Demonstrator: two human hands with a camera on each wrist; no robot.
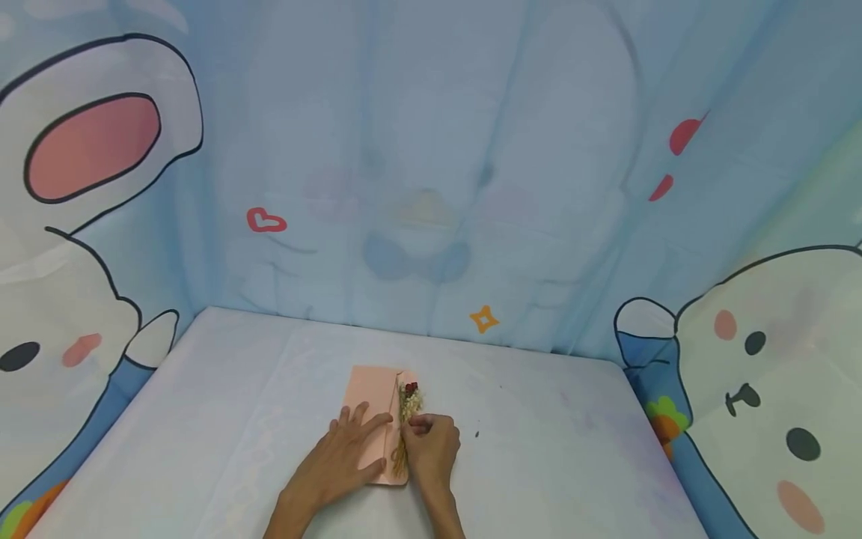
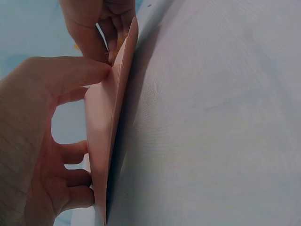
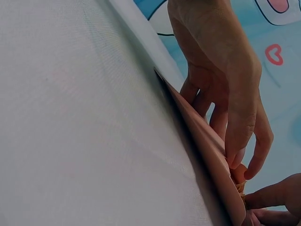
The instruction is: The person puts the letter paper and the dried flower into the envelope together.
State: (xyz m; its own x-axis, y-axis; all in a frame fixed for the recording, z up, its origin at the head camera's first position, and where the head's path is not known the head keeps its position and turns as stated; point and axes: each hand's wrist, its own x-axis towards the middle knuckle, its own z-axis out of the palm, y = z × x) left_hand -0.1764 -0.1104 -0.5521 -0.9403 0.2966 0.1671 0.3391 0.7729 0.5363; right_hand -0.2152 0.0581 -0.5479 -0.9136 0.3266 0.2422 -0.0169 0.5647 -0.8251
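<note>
A pink paper envelope or folded card [image 1: 370, 385] lies on the table, with a fold line along its right part. On that right strip lies a small bunch of dried flowers [image 1: 411, 400], with a dark red bloom, pale little blossoms and tan stems. My left hand [image 1: 340, 457] rests on the pink paper with its fingers spread; in the left wrist view its thumb [image 2: 101, 70] touches the paper near the flowers. My right hand [image 1: 433, 449] pinches the bunch at its middle, at the paper's right edge. The right fingers [image 3: 273, 194] partly hide the stems.
The white-covered table [image 1: 539, 464] extends around the paper. A tiny dark speck [image 1: 477, 434] lies right of my right hand. A blue curtain [image 1: 431, 150] with cartoon animals stands behind the table and along both sides.
</note>
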